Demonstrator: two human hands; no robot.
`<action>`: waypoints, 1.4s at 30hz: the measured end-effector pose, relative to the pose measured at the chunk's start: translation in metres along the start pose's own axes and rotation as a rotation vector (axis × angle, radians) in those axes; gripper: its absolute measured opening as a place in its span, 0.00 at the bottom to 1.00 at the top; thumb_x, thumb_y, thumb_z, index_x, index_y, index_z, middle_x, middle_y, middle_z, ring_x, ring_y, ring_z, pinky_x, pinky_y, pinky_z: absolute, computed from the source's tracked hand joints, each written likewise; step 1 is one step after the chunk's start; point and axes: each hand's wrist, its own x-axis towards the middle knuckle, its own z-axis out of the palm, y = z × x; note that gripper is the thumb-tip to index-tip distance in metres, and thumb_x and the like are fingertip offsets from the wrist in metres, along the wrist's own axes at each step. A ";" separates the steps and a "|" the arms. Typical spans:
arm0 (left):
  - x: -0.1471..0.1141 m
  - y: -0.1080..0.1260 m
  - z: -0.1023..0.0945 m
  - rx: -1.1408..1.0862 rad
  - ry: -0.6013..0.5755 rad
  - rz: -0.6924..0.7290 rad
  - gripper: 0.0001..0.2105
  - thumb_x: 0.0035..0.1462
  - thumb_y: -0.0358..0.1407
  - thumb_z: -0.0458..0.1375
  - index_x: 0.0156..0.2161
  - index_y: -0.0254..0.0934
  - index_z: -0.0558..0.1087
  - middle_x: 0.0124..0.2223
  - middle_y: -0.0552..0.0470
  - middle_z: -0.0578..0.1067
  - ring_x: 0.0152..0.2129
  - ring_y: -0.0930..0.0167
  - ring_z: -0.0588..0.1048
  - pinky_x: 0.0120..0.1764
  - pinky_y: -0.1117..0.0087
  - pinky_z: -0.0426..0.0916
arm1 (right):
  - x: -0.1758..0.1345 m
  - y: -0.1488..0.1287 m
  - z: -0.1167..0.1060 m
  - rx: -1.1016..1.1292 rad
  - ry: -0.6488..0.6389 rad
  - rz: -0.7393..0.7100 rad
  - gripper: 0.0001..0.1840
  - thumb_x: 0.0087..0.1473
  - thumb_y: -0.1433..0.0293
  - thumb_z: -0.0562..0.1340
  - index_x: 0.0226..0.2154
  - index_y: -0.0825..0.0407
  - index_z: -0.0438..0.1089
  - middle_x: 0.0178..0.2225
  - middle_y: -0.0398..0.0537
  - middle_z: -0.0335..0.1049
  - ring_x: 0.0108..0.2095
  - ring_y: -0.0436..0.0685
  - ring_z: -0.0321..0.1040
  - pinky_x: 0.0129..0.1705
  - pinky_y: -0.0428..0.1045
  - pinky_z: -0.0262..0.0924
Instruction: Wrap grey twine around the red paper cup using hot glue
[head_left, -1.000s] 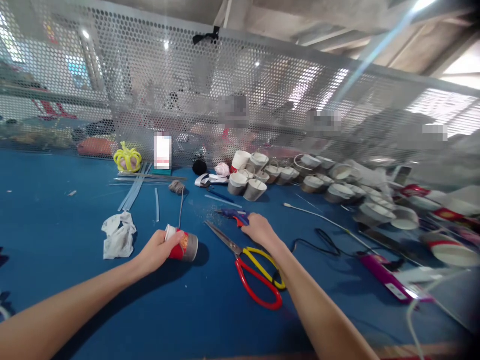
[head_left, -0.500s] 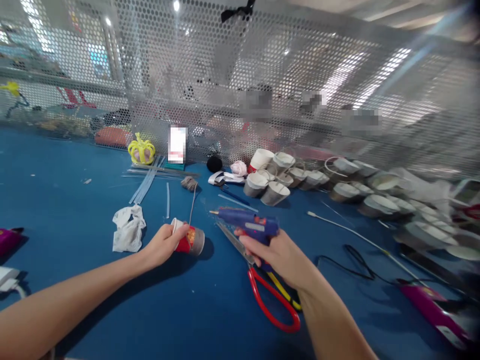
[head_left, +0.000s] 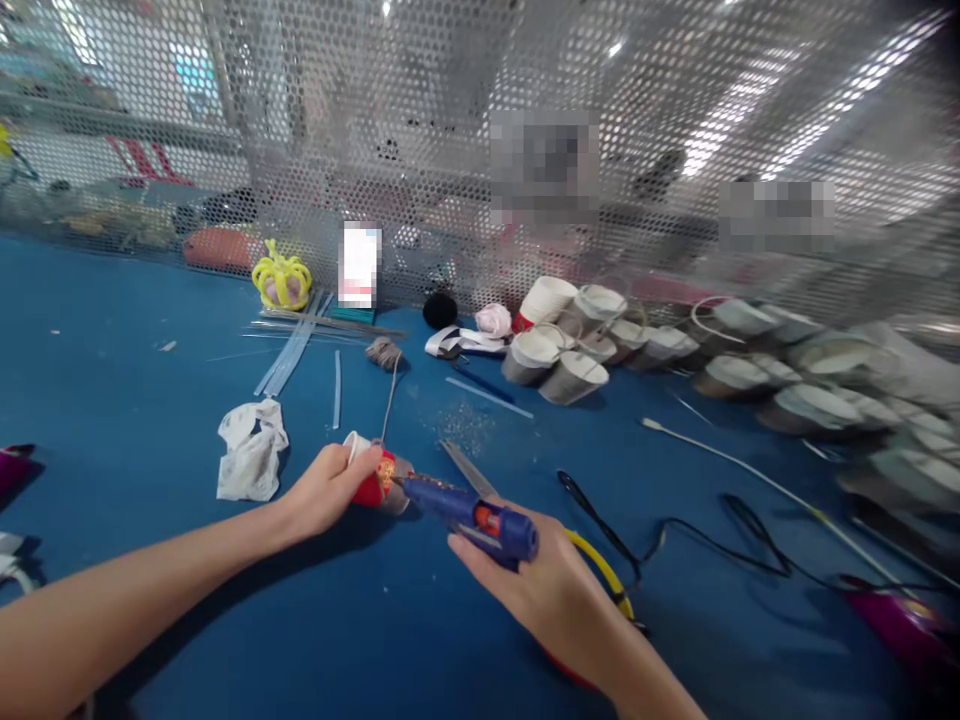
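Note:
My left hand (head_left: 330, 487) is closed around a small red paper cup (head_left: 369, 488) lying on its side, its white rim toward the left. Grey yarn wraps the cup's right end, and a strand runs up from it to a small grey yarn ball (head_left: 384, 352). In my right hand (head_left: 525, 570) is a blue hot glue gun (head_left: 472, 515), its nozzle pointing left at the cup, at or very near the yarn edge. Beneath the gun and hand lie scissors (head_left: 466, 466), mostly covered, with a yellow-handled tool (head_left: 604, 572) beside them.
Several yarn-wrapped cups (head_left: 574, 378) stand at the back right. Clear glue sticks (head_left: 296, 345), a phone (head_left: 360, 265) and a yellow basket-like ornament (head_left: 282, 280) are at the back left. Crumpled white material (head_left: 253, 450) lies left of the cup. A black cord (head_left: 600, 520) crosses the right side.
My right hand has brought the glue gun left and down, so its nozzle now meets or nearly meets the cup. The left hand keeps its hold; the camera view has shifted slightly.

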 end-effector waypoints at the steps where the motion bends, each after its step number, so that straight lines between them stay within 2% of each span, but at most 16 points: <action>1: 0.000 -0.001 0.000 0.011 0.012 -0.002 0.21 0.50 0.47 0.46 0.24 0.28 0.69 0.18 0.53 0.66 0.17 0.75 0.60 0.20 0.76 0.55 | 0.000 0.000 0.000 -0.024 0.007 -0.007 0.10 0.44 0.62 0.57 0.21 0.51 0.62 0.17 0.40 0.62 0.18 0.48 0.57 0.20 0.43 0.55; 10: 0.002 -0.001 0.001 -0.030 -0.007 -0.002 0.21 0.51 0.48 0.44 0.24 0.29 0.67 0.19 0.53 0.64 0.17 0.76 0.60 0.21 0.77 0.55 | -0.004 -0.001 0.000 -0.130 0.021 -0.163 0.06 0.46 0.65 0.56 0.24 0.49 0.61 0.19 0.40 0.64 0.19 0.49 0.59 0.23 0.44 0.54; 19: 0.002 0.000 0.001 0.014 0.030 -0.002 0.21 0.50 0.48 0.44 0.20 0.31 0.63 0.16 0.57 0.59 0.15 0.78 0.56 0.18 0.76 0.51 | -0.007 0.000 0.000 -0.157 -0.045 -0.196 0.07 0.49 0.66 0.55 0.23 0.50 0.58 0.19 0.40 0.62 0.19 0.48 0.57 0.22 0.44 0.51; 24: 0.002 0.001 0.001 0.009 0.029 0.005 0.21 0.50 0.48 0.44 0.22 0.31 0.64 0.18 0.56 0.61 0.16 0.77 0.57 0.19 0.77 0.53 | -0.006 -0.001 -0.001 -0.161 -0.001 -0.208 0.07 0.48 0.68 0.55 0.22 0.50 0.59 0.19 0.41 0.62 0.19 0.48 0.56 0.22 0.44 0.51; 30: 0.002 0.000 0.001 0.047 0.019 0.002 0.21 0.51 0.48 0.43 0.19 0.32 0.61 0.17 0.57 0.57 0.15 0.78 0.54 0.19 0.76 0.51 | -0.007 -0.002 -0.001 -0.162 -0.033 -0.228 0.07 0.49 0.68 0.54 0.22 0.50 0.57 0.20 0.41 0.61 0.21 0.48 0.57 0.22 0.44 0.51; 37: 0.002 -0.001 0.001 0.023 0.007 0.003 0.21 0.51 0.48 0.43 0.20 0.31 0.62 0.18 0.56 0.58 0.16 0.78 0.55 0.19 0.76 0.51 | -0.008 0.003 0.001 -0.175 -0.062 -0.221 0.07 0.50 0.67 0.53 0.23 0.50 0.57 0.20 0.41 0.61 0.21 0.48 0.57 0.23 0.44 0.50; 42: 0.002 -0.005 0.001 0.033 0.020 0.015 0.21 0.51 0.48 0.43 0.22 0.31 0.65 0.19 0.55 0.59 0.16 0.77 0.56 0.20 0.76 0.52 | -0.006 0.002 0.000 -0.176 -0.013 -0.195 0.07 0.49 0.66 0.55 0.23 0.50 0.59 0.19 0.40 0.61 0.19 0.48 0.57 0.23 0.44 0.52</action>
